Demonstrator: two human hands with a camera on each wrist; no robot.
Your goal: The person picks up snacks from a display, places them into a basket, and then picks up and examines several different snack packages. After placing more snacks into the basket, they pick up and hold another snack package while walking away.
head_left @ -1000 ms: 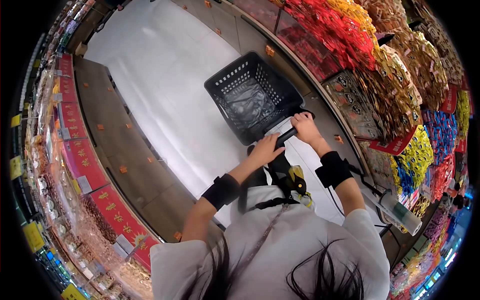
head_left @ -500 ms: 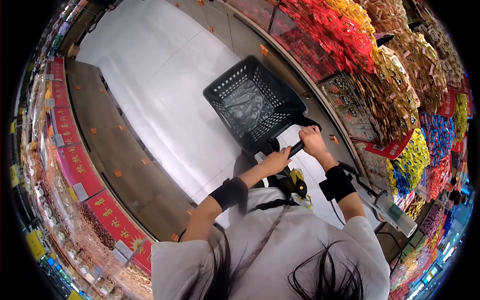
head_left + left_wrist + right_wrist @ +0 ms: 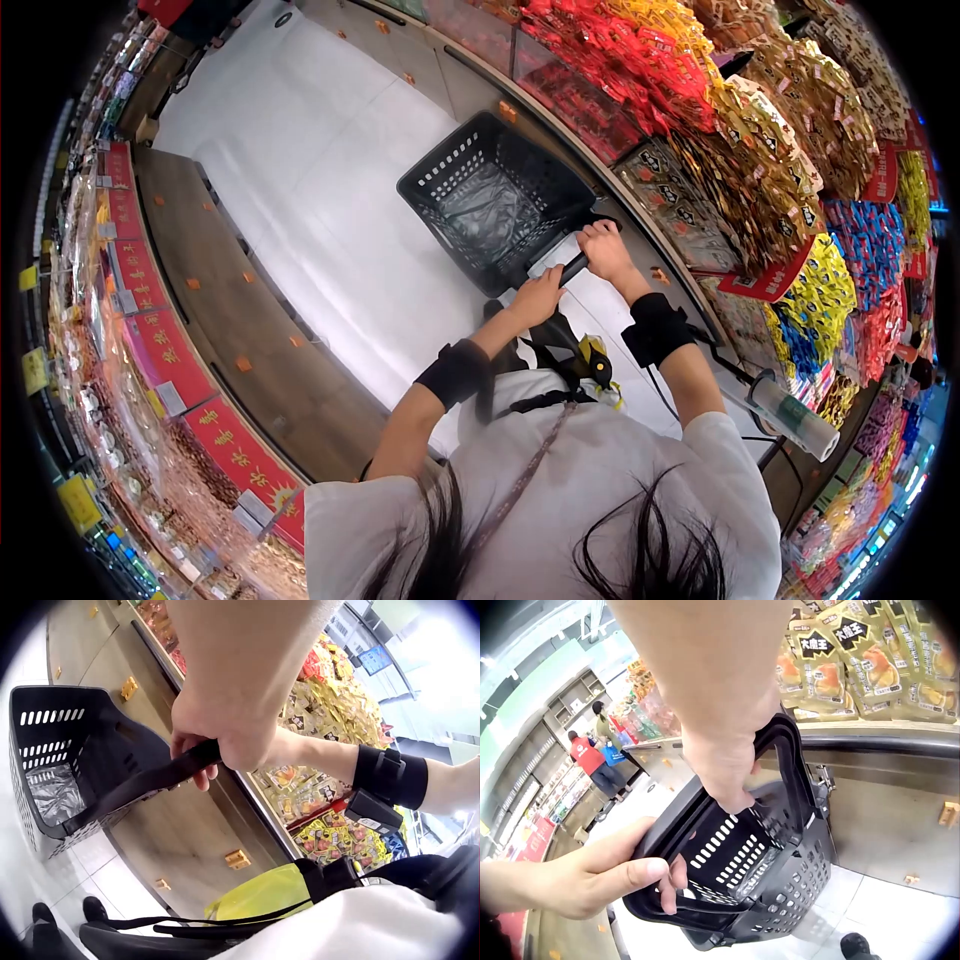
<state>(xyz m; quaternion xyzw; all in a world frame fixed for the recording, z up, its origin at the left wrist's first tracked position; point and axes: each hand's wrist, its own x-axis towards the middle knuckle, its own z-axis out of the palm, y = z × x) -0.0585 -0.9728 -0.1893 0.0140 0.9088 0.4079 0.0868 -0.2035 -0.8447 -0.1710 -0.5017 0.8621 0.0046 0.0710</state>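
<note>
A black plastic shopping basket with perforated walls is on the white floor ahead of the person. A crumpled dark plastic sheet or bag lies in its bottom. My left hand grips one end of the basket's black handle, with the thumb along the top and the fingertips curled under, as the right wrist view shows. Near the handle's other end, my right hand holds on with its fingers wrapped around. In the right wrist view the handle stands raised over the basket's near rim.
Bins of wrapped snacks line the right side, close to the basket. On the left runs a counter with red signs. The white floor stretches between them. Two people, one in a red vest, stand farther down the aisle.
Both hands keep hold of the handle. Basket and hands first came slightly nearer the body, then shifted back up and left in the head view. More of the far aisle now shows.
</note>
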